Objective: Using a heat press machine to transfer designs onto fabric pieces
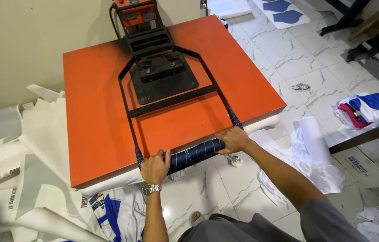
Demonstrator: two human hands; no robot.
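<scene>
While the big orange press plate (108, 112) lies flat over its white bed, we judge the pressing step is on; next move prob. calls for an even two-handed lift. Black lever frame (171, 96) points from the machine's back toward us. Its cloth-wrapped handle bar (194, 153) sits at the plate's near edge, long axis left-right, slightly tilted. Left hand (155, 166) & right hand (233, 139) both clenched round it.

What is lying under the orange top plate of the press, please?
A white layer pokes out along the front edge of the orange plate; the rest beneath is covered.
</scene>
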